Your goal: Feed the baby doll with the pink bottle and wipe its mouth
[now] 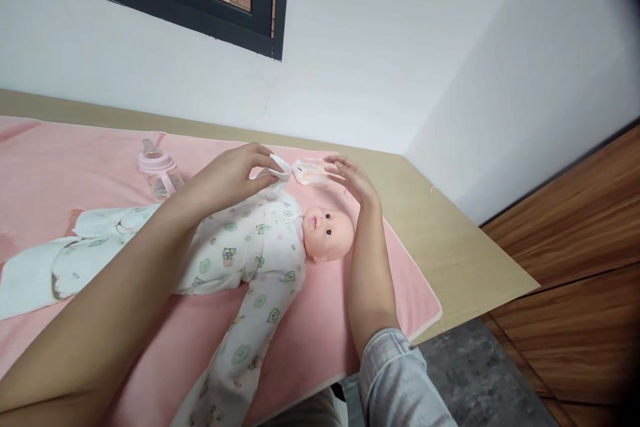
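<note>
Cloth (284, 167) looks light and floppy, so I'd pinch an edge. Left hand (244, 168) has it thumb-to-fingers; right hand (354, 180) is loosely spread.

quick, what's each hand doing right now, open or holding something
Left hand: pinching white cloth between thumb and fingers.
Right hand: open, fingers by the small packet; contact cannot be told.

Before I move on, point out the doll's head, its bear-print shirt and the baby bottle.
Doll's head (339, 232), head camera: on the forehead.
Bear-print shirt (250, 247), head camera: on the chest.
Baby bottle (156, 164), head camera: on the pink collar.
</note>
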`<state>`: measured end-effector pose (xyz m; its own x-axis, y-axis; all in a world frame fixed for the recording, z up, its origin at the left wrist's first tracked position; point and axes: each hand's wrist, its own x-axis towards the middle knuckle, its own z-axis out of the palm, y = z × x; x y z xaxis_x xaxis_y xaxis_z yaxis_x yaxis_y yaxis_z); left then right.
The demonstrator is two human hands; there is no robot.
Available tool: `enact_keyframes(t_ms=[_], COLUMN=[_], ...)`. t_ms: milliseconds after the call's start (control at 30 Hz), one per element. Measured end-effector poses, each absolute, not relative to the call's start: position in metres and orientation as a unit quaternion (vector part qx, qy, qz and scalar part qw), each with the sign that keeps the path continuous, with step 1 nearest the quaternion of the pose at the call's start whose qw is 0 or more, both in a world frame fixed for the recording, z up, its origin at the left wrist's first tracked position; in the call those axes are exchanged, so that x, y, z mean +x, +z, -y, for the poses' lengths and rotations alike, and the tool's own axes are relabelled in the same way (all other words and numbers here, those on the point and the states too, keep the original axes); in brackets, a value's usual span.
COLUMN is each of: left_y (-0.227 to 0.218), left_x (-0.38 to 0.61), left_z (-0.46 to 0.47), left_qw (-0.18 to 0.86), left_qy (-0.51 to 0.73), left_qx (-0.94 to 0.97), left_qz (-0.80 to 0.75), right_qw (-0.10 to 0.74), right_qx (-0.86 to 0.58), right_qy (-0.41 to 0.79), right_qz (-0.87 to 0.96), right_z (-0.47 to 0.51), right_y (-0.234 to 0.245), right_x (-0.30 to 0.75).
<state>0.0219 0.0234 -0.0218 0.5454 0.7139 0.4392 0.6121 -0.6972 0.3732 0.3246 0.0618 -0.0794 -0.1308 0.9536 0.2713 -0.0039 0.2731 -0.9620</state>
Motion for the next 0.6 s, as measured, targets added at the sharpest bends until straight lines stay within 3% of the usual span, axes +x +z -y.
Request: enact_keyframes(t_ms=[67, 167, 300, 433, 600], left_y=[-0.021, -0.022, -0.024, -0.025, -0.017], left_x=[0.019, 0.016, 0.012, 0.011, -0.001], left_z=[-0.025, -0.027, -0.029, -0.031, -0.034], left_qw=[0.076, 0.07, 0.065, 0.061, 0.067], left_qy=[0.284, 0.276, 0.268, 0.274, 0.28], left_qx=[0.871, 0.866, 0.87, 0.873, 0.861], left_qz=[-0.395, -0.41, -0.408, -0.399, -0.418], right_qw=[0.492, 0.373, 0.296, 0.289, 0.349], right_qx=[-0.363, -0.336, -0.36, -0.383, -0.427], right_qy=[0.37, 0.298, 0.191, 0.175, 0.217], right_qz=[0.699, 0.811, 0.864, 0.86, 0.805], right_z=[-0.04, -0.007, 0.012, 0.011, 0.004], right_y=[-0.046, -0.012, -0.001, -0.004, -0.005], right_x=[0.306, 0.273, 0.241, 0.234, 0.248])
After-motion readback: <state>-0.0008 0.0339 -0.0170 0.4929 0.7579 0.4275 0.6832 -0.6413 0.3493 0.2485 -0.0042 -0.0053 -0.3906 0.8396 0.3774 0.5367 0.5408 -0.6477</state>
